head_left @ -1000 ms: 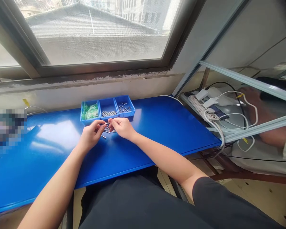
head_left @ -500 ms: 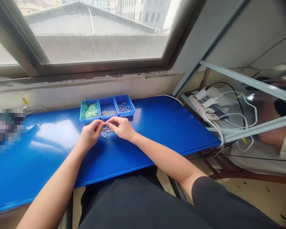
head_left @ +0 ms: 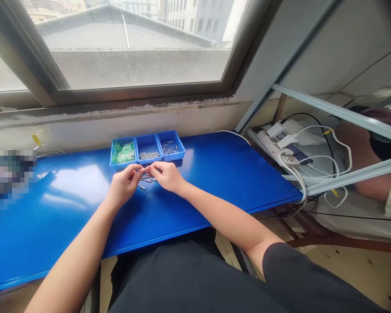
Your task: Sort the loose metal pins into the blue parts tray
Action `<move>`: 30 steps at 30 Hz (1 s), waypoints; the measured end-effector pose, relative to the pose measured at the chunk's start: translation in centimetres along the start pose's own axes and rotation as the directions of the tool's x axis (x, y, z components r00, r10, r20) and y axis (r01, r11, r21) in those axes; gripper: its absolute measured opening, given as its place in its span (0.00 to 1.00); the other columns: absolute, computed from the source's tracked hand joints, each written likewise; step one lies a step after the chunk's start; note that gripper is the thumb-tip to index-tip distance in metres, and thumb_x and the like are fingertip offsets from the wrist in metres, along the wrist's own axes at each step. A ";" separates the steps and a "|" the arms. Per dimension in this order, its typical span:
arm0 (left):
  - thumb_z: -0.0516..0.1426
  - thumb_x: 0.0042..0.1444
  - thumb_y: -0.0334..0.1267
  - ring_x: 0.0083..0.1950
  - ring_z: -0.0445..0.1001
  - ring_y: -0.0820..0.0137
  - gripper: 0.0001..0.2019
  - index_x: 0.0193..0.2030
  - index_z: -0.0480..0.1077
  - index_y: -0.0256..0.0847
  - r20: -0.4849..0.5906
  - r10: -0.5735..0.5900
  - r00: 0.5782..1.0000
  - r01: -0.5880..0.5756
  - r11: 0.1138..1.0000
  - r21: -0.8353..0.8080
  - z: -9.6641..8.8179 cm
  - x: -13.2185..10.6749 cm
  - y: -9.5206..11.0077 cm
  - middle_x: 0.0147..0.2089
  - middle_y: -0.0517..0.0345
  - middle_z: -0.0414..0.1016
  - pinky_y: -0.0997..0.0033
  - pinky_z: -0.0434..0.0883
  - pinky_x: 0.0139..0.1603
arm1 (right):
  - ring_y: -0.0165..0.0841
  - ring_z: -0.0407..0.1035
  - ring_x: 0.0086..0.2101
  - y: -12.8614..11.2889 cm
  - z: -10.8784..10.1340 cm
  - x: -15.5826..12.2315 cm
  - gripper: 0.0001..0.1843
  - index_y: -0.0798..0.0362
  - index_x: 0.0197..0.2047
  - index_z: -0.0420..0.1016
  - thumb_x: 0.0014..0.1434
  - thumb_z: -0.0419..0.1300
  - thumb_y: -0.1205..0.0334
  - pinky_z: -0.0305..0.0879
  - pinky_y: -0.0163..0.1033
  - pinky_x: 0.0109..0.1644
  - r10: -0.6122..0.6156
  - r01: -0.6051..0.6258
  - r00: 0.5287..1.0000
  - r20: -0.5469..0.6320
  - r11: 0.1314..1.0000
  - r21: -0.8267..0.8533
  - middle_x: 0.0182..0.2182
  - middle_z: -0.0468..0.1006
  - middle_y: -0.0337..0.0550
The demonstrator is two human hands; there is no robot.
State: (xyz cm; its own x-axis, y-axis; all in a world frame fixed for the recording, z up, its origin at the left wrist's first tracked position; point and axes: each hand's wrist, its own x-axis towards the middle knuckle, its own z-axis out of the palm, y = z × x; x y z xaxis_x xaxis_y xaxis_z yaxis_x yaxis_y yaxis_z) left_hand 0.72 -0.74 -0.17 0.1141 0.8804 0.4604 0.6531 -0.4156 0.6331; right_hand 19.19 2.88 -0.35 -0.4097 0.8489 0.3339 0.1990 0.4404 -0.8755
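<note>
No lettering, numbers, brands or signs can be read.

Under the fingers (head_left: 158, 167), the loose pins (head_left: 142, 187) are silvery against a glossy blue tabletop (head_left: 221, 174). Beyond the fingers, the three bins (head_left: 146, 143) are blue too: bright green pieces (head_left: 125, 152) with pale streaks at left, silver rings (head_left: 149, 155) in a honeycomb pattern between. Nearer than the fingers, the shirt (head_left: 189, 278) is plain black.
</note>
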 end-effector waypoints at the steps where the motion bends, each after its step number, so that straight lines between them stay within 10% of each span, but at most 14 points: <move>1: 0.55 0.63 0.45 0.21 0.57 0.79 0.12 0.41 0.73 0.39 -0.001 -0.002 1.000 0.002 1.000 0.004 0.0 0.0 -0.1 0.20 0.68 0.61 0.79 0.58 0.24 | 0.30 0.73 0.34 0.0 0.1 0.0 0.17 0.56 0.35 0.78 0.64 0.57 0.50 0.66 0.34 0.38 -0.008 0.008 1.000 -0.007 1.000 0.009 0.33 0.81 0.43; 17: 0.56 0.62 0.45 0.21 0.59 0.78 0.12 0.43 0.73 0.39 0.031 -0.003 0.999 0.004 1.000 -0.015 0.1 0.0 0.0 0.21 0.67 0.64 0.78 0.61 0.24 | 0.29 0.73 0.35 -0.4 0.3 0.0 0.10 0.55 0.39 0.74 0.63 0.56 0.58 0.66 0.34 0.39 0.024 -0.024 1.000 -0.001 0.999 0.043 0.35 0.79 0.41; 30: 0.55 0.62 0.46 0.21 0.62 0.77 0.13 0.41 0.74 0.38 0.058 0.030 0.998 -0.029 0.999 -0.028 0.1 -0.1 0.2 0.22 0.64 0.69 0.79 0.63 0.25 | 0.28 0.71 0.27 -0.4 0.0 -0.1 0.25 0.56 0.28 0.73 0.64 0.55 0.43 0.64 0.33 0.35 0.122 -0.123 0.992 0.021 0.991 0.044 0.25 0.78 0.41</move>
State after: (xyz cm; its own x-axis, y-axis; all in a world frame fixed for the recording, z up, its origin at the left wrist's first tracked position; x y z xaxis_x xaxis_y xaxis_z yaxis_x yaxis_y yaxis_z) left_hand 0.94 -0.85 -0.17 0.1769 0.8791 0.4427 0.6284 -0.4470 0.6366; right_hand 19.17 2.57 -0.03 -0.4008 0.8900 0.2176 0.2082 0.3197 -0.9243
